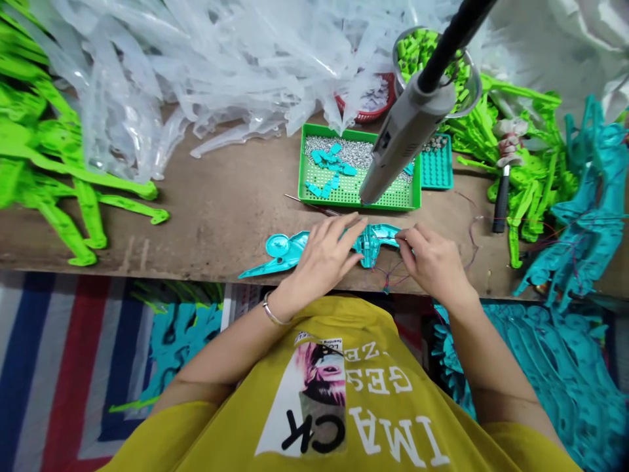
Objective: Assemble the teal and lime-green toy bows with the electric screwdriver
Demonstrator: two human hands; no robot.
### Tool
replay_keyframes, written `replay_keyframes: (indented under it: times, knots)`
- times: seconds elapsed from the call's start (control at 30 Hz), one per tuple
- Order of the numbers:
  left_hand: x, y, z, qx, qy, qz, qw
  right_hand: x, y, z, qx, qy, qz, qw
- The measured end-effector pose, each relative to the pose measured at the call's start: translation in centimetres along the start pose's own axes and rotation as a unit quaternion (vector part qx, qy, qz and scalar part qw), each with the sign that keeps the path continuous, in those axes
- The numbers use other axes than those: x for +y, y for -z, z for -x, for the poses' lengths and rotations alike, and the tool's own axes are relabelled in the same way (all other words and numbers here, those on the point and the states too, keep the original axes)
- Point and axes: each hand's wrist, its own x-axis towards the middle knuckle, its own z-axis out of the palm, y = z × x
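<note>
A teal plastic toy shell [287,249] lies flat near the front edge of the brown workbench [221,210]. My left hand [327,252] rests on its middle with fingers stretched out, pressing it down. My right hand [427,255] is at the shell's right end, fingers pinched on thin red and blue wires [388,275] that trail from the shell. A hanging grey electric screwdriver [407,131] dangles above the bench just behind my hands.
A green tray [307,187] holds screws and small teal parts. A smaller teal tray [437,172] sits beside it. Green plastic shells [63,177] pile at left, green and teal shells at right. Clear plastic bags [221,59] heap behind. A metal bowl [474,85] holds green bits.
</note>
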Motion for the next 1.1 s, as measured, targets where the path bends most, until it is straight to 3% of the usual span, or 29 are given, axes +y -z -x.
replay_keyframes:
  times: [0.17, 0.33, 0.9, 1.1]
  knots:
    - [-1.1, -0.7, 0.1, -0.046, 0.023, -0.049, 0.997, -0.4, 0.6, -1.2, -0.105, 0.021, 0.116, 0.987]
    - [-1.7, -1.1, 0.1, -0.049, 0.027, -0.042, 0.998, -0.9, 0.5, -1.8, -0.130, 0.042, 0.120, 0.983]
    - [-1.7, -0.6, 0.1, -0.047, 0.015, -0.027, 0.998, -1.5, 0.3, -0.8, -0.054, 0.071, 0.076, 0.993]
    - [-1.5, -0.4, 0.0, -0.045, 0.007, -0.037, 0.998, -1.0, -0.6, -1.0, -0.051, 0.040, 0.007, 0.998]
